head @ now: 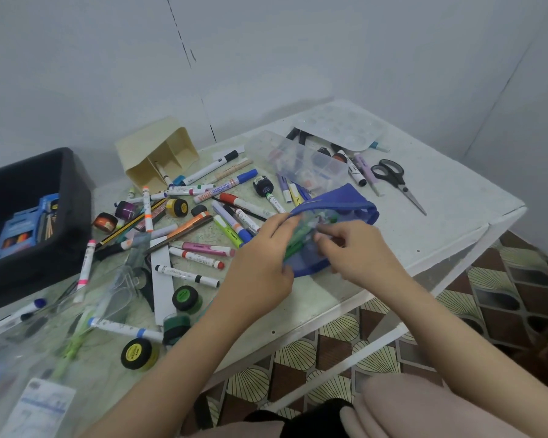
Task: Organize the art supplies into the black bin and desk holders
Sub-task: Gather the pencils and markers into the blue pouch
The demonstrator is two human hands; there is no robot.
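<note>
Pouch (pixel 339 200) is off the table (pixel 440 222), held over its near edge between your hands. Your left hand (pixel 266 257) grips the pouch's left end, fingers on top and thumb under, likely to keep the mouth steady. Your right hand (pixel 358 251) pinches in at the mouth; whether it has fabric or a pen, can't tell. Green pens (pixel 295 243) show through the clear side, so my read is you're emptying it.

Markers (pixel 244 203) and paint pots (pixel 185 298) lie scattered to the left. Holder (pixel 152 143) lies tipped on its side, so stand it up before loading. Bin (pixel 73 197) at far left holds a few boxes. Scissors (pixel 393 178) and clear box (pixel 298 159) sit behind the pouch. Most sorting is not done yet.
</note>
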